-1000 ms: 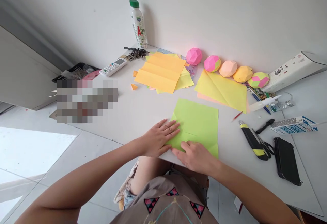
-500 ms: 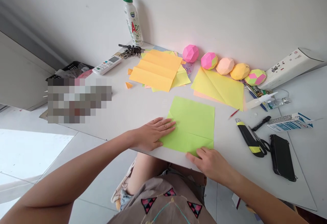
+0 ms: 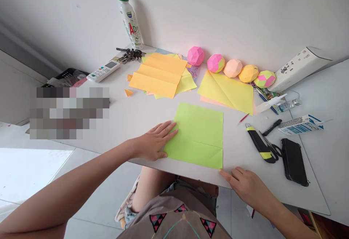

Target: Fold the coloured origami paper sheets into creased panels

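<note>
A light green paper sheet (image 3: 195, 133) lies flat on the white table, with a crease running across its lower part and a short slanted one near its lower right corner. My left hand (image 3: 152, 142) rests palm down on the sheet's left edge, fingers spread. My right hand (image 3: 247, 184) is at the lower right corner, one outstretched digit touching or just beside it. Its other fingers are bent and lie on the table to the right, holding nothing that I can see.
Creased orange paper (image 3: 159, 73) and yellow paper (image 3: 226, 93) lie farther back, near several faceted paper balls (image 3: 195, 56). At the right are a utility knife (image 3: 260, 144), scissors (image 3: 273, 148) and a black phone (image 3: 295, 162). A bottle (image 3: 130, 22), keys (image 3: 131, 55) and remote (image 3: 103, 71) sit back left.
My right hand has moved right along the sheet's near edge to its corner, and the edge there is uncovered. My left hand stays on the left edge. The whole view has shifted slightly.
</note>
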Motion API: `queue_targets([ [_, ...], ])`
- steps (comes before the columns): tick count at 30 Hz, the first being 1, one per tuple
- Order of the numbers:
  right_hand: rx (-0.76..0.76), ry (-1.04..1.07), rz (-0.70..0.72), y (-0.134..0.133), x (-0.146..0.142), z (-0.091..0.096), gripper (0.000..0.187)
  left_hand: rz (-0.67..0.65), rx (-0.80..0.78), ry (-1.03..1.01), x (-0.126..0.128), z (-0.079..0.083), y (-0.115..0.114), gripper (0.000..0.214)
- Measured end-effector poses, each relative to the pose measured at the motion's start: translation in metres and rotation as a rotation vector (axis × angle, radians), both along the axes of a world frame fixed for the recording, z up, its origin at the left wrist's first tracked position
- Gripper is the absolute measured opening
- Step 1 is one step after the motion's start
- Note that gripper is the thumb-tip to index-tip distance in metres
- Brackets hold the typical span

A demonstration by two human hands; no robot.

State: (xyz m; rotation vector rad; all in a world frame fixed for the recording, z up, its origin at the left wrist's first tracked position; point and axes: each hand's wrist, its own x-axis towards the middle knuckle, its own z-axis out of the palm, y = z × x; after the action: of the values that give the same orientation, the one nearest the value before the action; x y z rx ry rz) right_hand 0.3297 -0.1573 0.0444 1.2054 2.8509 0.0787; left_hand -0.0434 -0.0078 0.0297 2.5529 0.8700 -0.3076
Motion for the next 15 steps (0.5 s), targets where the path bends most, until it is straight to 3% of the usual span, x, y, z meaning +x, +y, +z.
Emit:
queue_targets([
  [5,0.001,0.041,0.011,-0.001,0.009,0.004,0.046,0.032,0.029,0.033,-0.001,0.000,0.000,0.088],
  [8,0.030,0.140,0.056,0.007,0.000,0.008,0.034,0.042,0.000,0.050,0.000,0.003,0.000,0.087],
  [12,0.097,0.277,0.159,0.030,-0.046,0.012,0.030,0.040,-0.057,0.073,0.002,0.010,0.002,0.087],
  [15,0.066,0.232,0.244,0.051,-0.095,0.012,0.032,0.033,-0.085,0.052,0.003,0.015,0.004,0.090],
])
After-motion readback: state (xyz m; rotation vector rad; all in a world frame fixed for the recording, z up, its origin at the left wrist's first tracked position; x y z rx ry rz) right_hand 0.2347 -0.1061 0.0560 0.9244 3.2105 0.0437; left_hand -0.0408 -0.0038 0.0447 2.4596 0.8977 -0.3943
